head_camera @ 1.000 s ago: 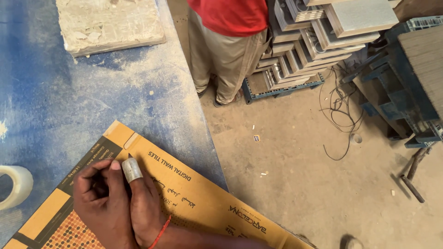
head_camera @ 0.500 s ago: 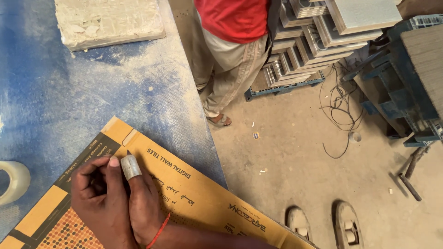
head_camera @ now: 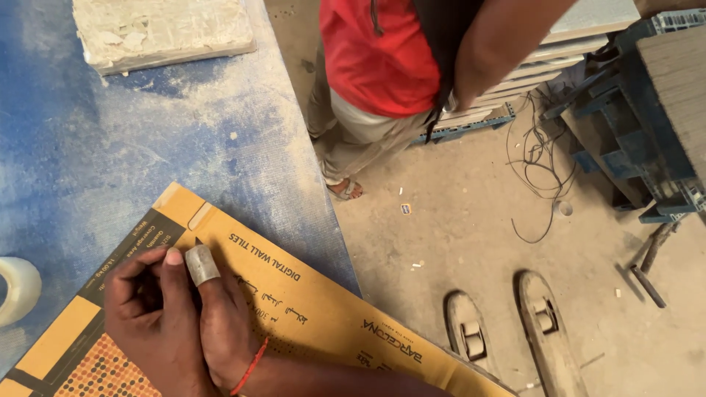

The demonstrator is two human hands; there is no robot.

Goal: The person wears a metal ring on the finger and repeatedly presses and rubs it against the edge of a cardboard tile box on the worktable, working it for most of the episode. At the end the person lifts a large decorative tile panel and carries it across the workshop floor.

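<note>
Person in red shirt (head_camera: 382,59) stepped closer since earlier frame. Right hand (head_camera: 220,316) and left hand (head_camera: 151,323) curled together, grasp unclear, on printed yellow cardboard tile box (head_camera: 323,309); overhanging box may slip off dusty blue table (head_camera: 110,147).

The right hand (head_camera: 220,323) wears a grey tape wrap around one fingertip and a thin red thread bracelet at its wrist. The left hand (head_camera: 151,323), just beside it, is bare, and no sleeves show.

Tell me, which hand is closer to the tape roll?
Left. The left hand rests on the yellow box, closer to the tape roll at the left edge. The right hand lies beyond it, farther right.
</note>
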